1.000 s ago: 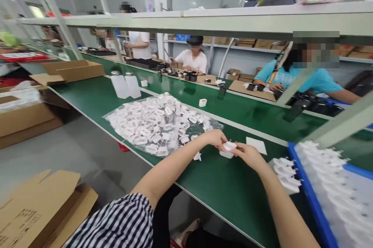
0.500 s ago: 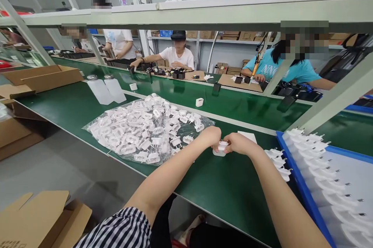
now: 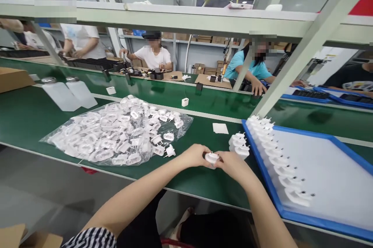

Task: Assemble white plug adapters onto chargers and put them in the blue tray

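Observation:
Between my left hand (image 3: 198,155) and my right hand (image 3: 230,162) is a white plug adapter (image 3: 212,158), gripped from both sides above the green table. Its metal pins are partly hidden by the fingers. To the left, a heap of white plug parts (image 3: 101,135) lies on a clear plastic sheet. A small group of assembled white plugs (image 3: 239,145) stands just right of my hands. Further right, a blue-edged tray (image 3: 329,186) holds a row of white plugs (image 3: 275,155) with pins showing, along its left side.
White paper squares (image 3: 220,128) lie beyond my hands. Two white bottles (image 3: 62,94) lean at the left. A single white piece (image 3: 185,102) sits on the far green strip. A slanted post (image 3: 303,42) and shelf (image 3: 175,17) stand ahead; people work behind.
The view has turned to the right, showing more of the blue-edged tray. Both hands still hold the plug, which now sits lower and nearer to me.

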The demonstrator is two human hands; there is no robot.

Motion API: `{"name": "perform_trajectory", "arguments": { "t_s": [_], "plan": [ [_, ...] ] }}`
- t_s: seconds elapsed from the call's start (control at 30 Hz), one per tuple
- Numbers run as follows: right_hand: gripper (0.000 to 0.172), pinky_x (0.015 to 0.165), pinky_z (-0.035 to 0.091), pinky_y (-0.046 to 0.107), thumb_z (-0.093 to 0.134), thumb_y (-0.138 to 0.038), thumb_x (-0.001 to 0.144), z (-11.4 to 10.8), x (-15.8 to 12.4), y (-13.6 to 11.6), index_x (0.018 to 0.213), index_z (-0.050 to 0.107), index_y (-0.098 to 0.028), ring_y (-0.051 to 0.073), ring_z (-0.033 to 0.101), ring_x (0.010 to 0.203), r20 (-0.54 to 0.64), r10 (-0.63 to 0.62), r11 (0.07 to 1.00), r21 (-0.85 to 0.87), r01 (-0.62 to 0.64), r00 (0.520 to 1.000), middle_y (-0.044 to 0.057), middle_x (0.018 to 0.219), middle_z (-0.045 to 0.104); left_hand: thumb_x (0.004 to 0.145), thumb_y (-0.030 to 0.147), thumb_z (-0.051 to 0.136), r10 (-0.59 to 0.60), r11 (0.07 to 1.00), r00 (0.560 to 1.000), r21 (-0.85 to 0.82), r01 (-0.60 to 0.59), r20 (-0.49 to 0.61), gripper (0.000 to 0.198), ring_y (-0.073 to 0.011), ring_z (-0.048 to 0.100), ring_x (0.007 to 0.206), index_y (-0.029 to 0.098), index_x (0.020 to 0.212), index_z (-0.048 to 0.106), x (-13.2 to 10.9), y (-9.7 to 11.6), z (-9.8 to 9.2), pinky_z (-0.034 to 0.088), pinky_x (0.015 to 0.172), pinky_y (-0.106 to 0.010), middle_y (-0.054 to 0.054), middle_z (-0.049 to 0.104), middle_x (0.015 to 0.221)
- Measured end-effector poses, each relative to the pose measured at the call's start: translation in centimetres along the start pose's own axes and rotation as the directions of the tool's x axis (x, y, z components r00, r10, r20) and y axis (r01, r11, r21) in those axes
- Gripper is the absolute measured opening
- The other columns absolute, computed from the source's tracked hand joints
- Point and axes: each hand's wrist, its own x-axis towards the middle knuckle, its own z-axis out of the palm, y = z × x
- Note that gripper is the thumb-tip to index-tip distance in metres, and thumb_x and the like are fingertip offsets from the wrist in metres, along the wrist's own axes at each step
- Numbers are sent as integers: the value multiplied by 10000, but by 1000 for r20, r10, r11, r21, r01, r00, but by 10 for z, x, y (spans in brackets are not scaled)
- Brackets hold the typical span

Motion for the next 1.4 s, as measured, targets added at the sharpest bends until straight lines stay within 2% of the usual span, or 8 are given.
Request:
{"name": "perform_trajectory", "arguments": {
  "t_s": [0.13,0.3,0.47,0.67,1.03,1.13,1.27,1.4],
  "plan": [
    [477,614,402,273,412,-242,667,0,-48,32,1137,358,-192,197,534,810,-156,215,975,85,-204,964,72,958,562,490,394,600,1,998,999,-70,-4,-45,801,-225,418,987,93,1170,302,15,18,41,382,738,-251,-118,382,1164],
    [451,554,433,258,360,-346,679,-9,-93,53,1113,379,-225,175,561,704,-201,342,928,223,-297,918,40,877,589,496,370,595,-59,988,996,-145,49,-69,967,-242,369,1038,68,1236,51,47,38,61,374,773,-253,-135,206,1261],
    [368,558,429,237,374,-354,682,-8,-108,51,1033,457,-281,169,563,695,-190,229,947,271,-173,955,11,799,609,439,393,610,-128,988,983,-106,114,-129,1062,-266,333,1060,127,1237,-39,59,59,67,354,806,-296,-115,73,1295],
    [340,540,427,244,356,-340,698,-3,-104,50,1005,481,-267,164,561,638,-190,217,949,271,-161,958,6,738,612,426,419,604,-85,995,952,20,95,-293,1064,-274,30,1168,170,1226,-54,62,69,75,148,942,-371,-82,-68,1301],
    [324,606,423,252,379,-343,702,8,-93,34,1000,489,-281,156,554,699,-106,65,944,330,-27,992,-4,798,600,480,441,513,-68,997,986,-38,63,-152,1032,-215,67,1176,80,1214,-117,65,54,77,89,950,-397,-125,82,1293],
    [291,612,415,237,386,-332,708,1,-80,19,974,498,-288,142,553,697,-150,-51,935,340,100,987,-21,782,602,429,424,563,-63,997,994,47,67,-84,1084,-254,7,1173,39,1217,-73,66,47,65,81,943,-406,-163,41,1290],
    [243,574,395,210,362,-341,734,-9,-31,-3,888,526,-248,117,553,618,-325,-146,929,279,243,934,-23,715,610,422,314,613,-209,962,971,153,225,-115,1023,-303,1,1162,47,1222,35,82,22,20,113,920,-419,-194,28,1282],
    [360,516,352,217,250,-325,785,5,35,-11,634,547,-189,133,548,570,-527,-184,975,11,223,830,20,586,590,503,281,589,-411,876,820,78,477,-400,882,-297,120,1151,50,1204,105,116,-12,-33,182,899,-365,-201,118,1267]
  ]
}}
